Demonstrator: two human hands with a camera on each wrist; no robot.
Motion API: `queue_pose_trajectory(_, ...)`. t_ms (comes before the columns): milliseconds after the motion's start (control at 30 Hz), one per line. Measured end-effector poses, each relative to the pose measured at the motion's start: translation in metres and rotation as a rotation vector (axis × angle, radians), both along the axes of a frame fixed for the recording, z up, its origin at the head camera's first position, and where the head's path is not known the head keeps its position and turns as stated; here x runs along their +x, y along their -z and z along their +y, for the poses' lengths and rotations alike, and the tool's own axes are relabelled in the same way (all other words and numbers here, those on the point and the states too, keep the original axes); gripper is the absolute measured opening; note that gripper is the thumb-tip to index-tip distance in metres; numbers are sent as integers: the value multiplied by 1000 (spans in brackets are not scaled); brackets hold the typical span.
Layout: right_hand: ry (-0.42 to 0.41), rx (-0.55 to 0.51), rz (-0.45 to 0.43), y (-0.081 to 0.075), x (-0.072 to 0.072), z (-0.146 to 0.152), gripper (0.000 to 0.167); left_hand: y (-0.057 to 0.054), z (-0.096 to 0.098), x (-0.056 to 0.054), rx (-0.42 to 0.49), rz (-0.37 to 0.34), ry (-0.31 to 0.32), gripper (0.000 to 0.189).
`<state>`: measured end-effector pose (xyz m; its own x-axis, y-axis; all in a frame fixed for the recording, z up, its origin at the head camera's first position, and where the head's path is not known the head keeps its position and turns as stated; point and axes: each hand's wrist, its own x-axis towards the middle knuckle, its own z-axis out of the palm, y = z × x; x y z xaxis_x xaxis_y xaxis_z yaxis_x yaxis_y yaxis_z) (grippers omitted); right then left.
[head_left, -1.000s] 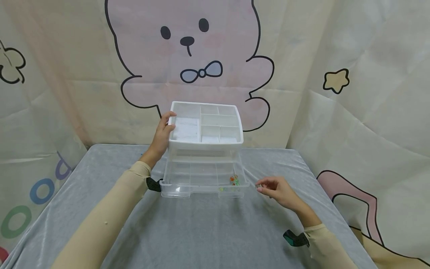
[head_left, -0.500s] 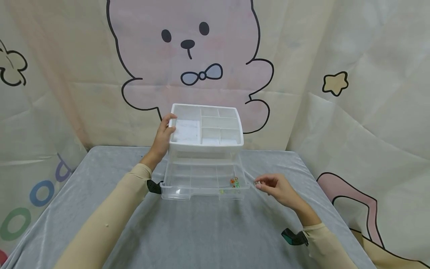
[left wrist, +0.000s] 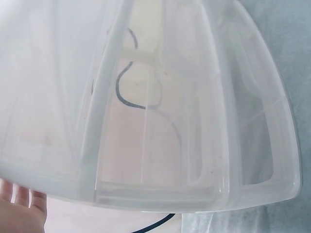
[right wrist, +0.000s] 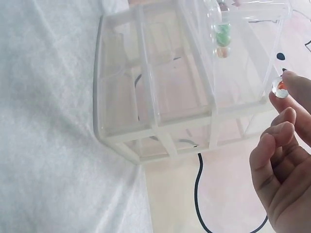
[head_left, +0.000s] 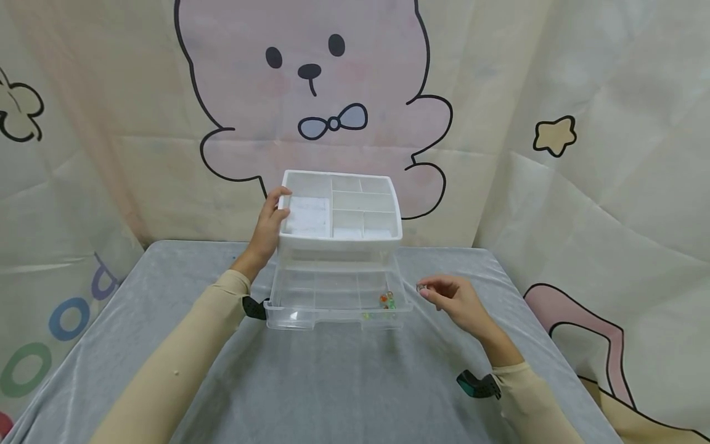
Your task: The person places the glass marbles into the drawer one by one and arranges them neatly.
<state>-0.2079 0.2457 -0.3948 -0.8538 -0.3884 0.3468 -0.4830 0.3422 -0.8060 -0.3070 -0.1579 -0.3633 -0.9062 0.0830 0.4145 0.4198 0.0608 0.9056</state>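
Observation:
A clear plastic storage box with a white compartmented top [head_left: 339, 238] stands on the table, a transparent drawer [head_left: 333, 316] pulled out at its front. My left hand [head_left: 267, 227] grips the left edge of the top; only its fingers [left wrist: 22, 195] show at the corner of the left wrist view. Several coloured marbles [head_left: 387, 300] lie at the drawer's right end, green [right wrist: 223, 36] and orange ones among them. Just right of the drawer, my right hand [head_left: 457, 303] pinches a clear marble [right wrist: 280, 88] with an orange core between thumb and forefinger, apart from the box.
Grey cloth [head_left: 333, 388] covers the table. Behind it hangs a backdrop [head_left: 355, 154] with a cartoon bear, close to the box's back. Two further closed drawer levels [right wrist: 177, 92] sit below the extended one in the right wrist view.
My right hand has risen a little and shifted slightly left with the marble. The left hand, box and drawer stay where they were.

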Motion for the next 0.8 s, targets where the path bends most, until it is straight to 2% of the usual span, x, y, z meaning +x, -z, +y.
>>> queue_pose_trajectory(800,-61,-86,72,-27,-8,-24,17,0,0,-1,-6,-9,-2,40)
